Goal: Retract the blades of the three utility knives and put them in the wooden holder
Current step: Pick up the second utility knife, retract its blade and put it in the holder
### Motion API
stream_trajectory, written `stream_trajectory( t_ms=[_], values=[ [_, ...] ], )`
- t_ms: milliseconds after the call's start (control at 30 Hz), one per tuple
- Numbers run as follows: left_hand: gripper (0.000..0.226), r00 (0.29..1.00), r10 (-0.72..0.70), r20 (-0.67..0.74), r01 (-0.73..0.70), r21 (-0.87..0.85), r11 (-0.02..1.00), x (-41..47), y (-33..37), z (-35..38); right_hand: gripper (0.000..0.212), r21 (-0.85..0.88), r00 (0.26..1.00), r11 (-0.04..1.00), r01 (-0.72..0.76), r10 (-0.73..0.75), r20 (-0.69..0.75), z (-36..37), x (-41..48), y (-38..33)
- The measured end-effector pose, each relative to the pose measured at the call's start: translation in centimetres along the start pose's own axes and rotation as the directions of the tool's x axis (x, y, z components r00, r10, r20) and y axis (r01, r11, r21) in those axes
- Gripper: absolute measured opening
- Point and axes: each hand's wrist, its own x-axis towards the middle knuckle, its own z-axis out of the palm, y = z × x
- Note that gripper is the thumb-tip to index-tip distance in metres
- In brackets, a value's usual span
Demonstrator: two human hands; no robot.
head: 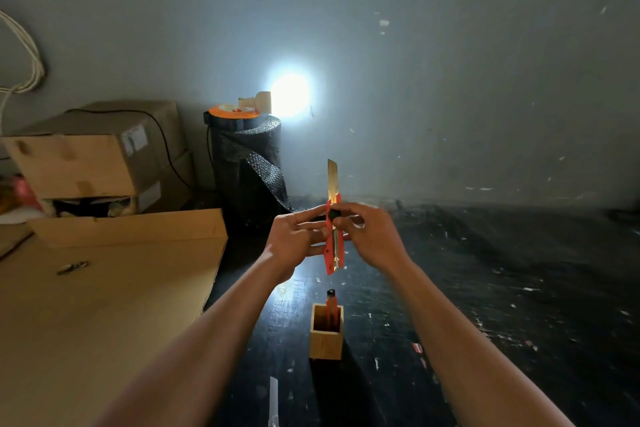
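I hold a red utility knife (334,246) upright in front of me, its long blade (332,180) sticking out of the top. My left hand (294,239) grips the red body from the left. My right hand (374,236) holds it from the right, with the thumb on the black slider (333,215). Below the knife, on the dark table, stands a square wooden holder (326,340). Another red utility knife (331,308) stands inside it, black end up. A pale, thin object (273,399), too blurred to identify, lies on the table near the bottom edge.
A large flat cardboard sheet (104,305) covers the left side, with a small metal item (72,267) on it. Cardboard boxes (86,163) are stacked behind it. A black bubble-wrap roll (249,163) topped by an orange reel stands by the wall, with a bright lamp (289,94) behind.
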Motion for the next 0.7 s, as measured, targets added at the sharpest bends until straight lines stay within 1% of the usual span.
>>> stream_trajectory(
  t_ms=[100,333,400,533,600,700],
  values=[
    [0.046,0.999,-0.016,-0.028,0.014,-0.038,0.999,0.8,0.1,-0.4,0.026,0.036,1.000,0.999,-0.012,0.011,0.017,0.6,-0.7,0.6],
    [0.047,0.997,-0.074,-0.001,0.074,-0.041,0.996,1.6,-0.1,-0.4,0.030,0.074,0.997,0.995,-0.071,0.072,-0.001,1.4,-1.7,1.8],
    [0.046,0.996,-0.092,0.002,0.092,-0.047,0.995,1.8,-0.4,-0.4,0.029,0.060,0.997,0.995,-0.079,0.079,0.000,1.4,-1.8,2.1],
    [0.046,0.994,-0.107,-0.033,0.104,-0.078,0.992,2.4,-0.5,-0.5,0.026,-0.040,0.997,0.997,-0.060,0.062,0.052,1.5,-2.5,2.5],
    [0.045,0.995,-0.088,-0.040,0.086,-0.055,0.995,2.6,-0.2,-0.6,0.025,-0.062,0.996,0.997,-0.056,0.060,0.066,1.8,-3.0,2.7],
    [0.047,0.998,-0.054,-0.037,0.054,-0.003,0.999,2.6,-0.1,-0.4,0.027,-0.077,0.997,0.995,-0.062,0.066,0.049,2.0,-3.2,2.6]
  ],
)
